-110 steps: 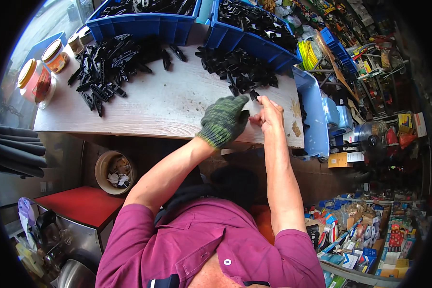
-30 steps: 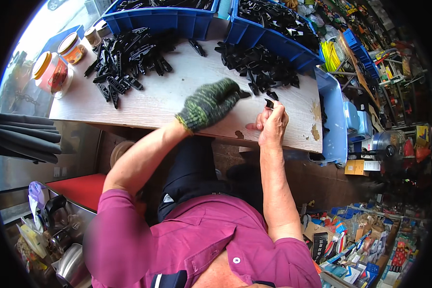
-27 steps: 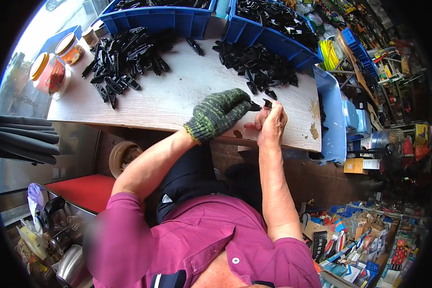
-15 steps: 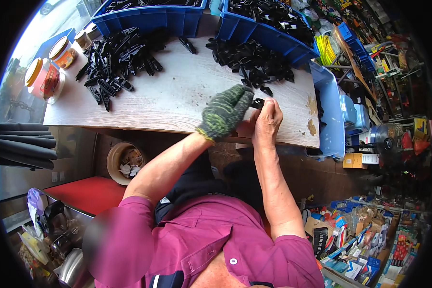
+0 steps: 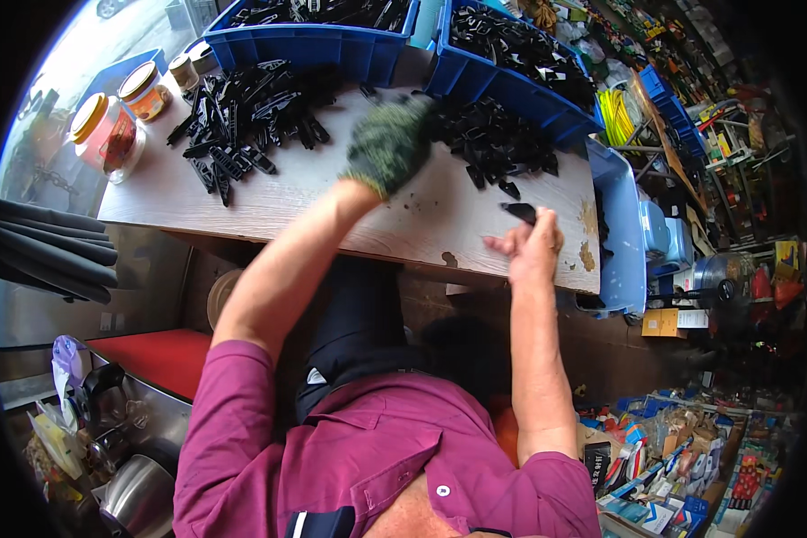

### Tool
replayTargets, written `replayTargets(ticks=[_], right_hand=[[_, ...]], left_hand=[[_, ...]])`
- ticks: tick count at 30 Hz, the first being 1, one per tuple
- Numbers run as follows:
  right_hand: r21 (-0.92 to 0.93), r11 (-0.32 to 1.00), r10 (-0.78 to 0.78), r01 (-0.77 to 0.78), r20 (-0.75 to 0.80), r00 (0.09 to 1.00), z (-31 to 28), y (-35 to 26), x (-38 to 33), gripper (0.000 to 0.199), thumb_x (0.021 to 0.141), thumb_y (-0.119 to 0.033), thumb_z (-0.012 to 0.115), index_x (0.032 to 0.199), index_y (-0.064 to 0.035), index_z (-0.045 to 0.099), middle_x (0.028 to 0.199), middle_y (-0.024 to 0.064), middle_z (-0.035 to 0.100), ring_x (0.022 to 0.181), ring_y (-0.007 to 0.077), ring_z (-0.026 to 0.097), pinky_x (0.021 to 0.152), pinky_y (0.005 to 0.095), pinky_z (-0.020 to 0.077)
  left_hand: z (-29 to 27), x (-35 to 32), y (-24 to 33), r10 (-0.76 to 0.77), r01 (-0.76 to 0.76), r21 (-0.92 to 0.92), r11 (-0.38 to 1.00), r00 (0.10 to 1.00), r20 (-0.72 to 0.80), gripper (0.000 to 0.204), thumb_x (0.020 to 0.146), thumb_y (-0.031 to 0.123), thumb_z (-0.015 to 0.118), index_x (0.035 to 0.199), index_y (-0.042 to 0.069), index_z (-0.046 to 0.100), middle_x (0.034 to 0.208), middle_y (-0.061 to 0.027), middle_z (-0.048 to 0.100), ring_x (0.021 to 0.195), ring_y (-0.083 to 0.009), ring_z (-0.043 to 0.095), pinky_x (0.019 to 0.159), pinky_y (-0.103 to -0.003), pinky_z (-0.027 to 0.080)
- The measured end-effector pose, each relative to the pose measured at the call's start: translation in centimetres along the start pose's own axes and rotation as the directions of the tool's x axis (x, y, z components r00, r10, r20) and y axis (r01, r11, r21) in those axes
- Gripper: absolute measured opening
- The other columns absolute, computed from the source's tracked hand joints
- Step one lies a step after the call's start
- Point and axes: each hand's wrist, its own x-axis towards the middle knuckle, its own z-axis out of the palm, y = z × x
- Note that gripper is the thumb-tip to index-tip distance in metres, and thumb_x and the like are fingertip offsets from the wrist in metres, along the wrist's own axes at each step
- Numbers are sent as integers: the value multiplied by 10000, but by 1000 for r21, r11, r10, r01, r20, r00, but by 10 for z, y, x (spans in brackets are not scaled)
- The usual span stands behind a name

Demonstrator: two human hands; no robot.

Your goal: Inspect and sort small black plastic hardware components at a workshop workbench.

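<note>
My right hand [image 5: 535, 246], bare, is over the right front part of the table. Thumb and forefinger pinch a small black plastic piece [image 5: 519, 212] with a pointed end, while the other fingers stick out to the left. My left hand [image 5: 388, 148] wears a dark green knitted glove and reaches over the back of the table, at the left edge of a heap of black plastic pieces [image 5: 493, 139]. Motion smears its fingertips against the dark heap, so whatever they touch is hidden. Further left lies another heap, of long slotted black pieces [image 5: 255, 112].
Two blue crates [image 5: 309, 49] [image 5: 480, 79] full of black parts stand along the table's back. Lidded jars [image 5: 108, 134] sit at the left edge. A light blue bin [image 5: 620, 238] adjoins the table's right side, and a bucket [image 5: 221, 296] stands below.
My left hand has parted from the right and swung left and away to the heap's edge. My right hand has shifted right and slightly nearer, keeping a black piece in its pinch.
</note>
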Motion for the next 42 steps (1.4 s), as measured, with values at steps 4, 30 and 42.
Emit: replayTargets(ticks=[4, 30, 42], right_hand=[[170, 979, -70, 110, -225, 972, -44, -51, 52, 386, 946, -376, 515, 720, -82, 405, 479, 37, 292, 416, 204, 400, 580, 548, 578], [-757, 633, -124, 162, 108, 986, -5, -12, 62, 284, 802, -310, 793, 910, -65, 696, 765, 67, 644, 553, 174, 586, 373, 298, 491], [-854, 488, -130, 178, 131, 983, 16, -24, 55, 459, 779, -307, 809, 1148, -65, 681, 997, 134, 719, 706, 239, 703, 424, 334, 572]], left_hand=[[-6, 14, -49, -72, 72, 306, 949, 997, -14, 279, 888, 293, 612, 1082, 101, 668, 1057, -174, 664, 972, -388, 621, 814, -505, 521], [5, -70, 34, 162, -197, -247, 949, 974, -157, 251, 820, 135, 713, 1068, 105, 688, 1006, -132, 691, 933, -360, 636, 802, -454, 523], [-4, -74, 47, 13, -40, -226, 973, 993, -120, 246, 851, 158, 704, 1091, 104, 688, 1046, -132, 692, 1003, -366, 621, 858, -456, 508]])
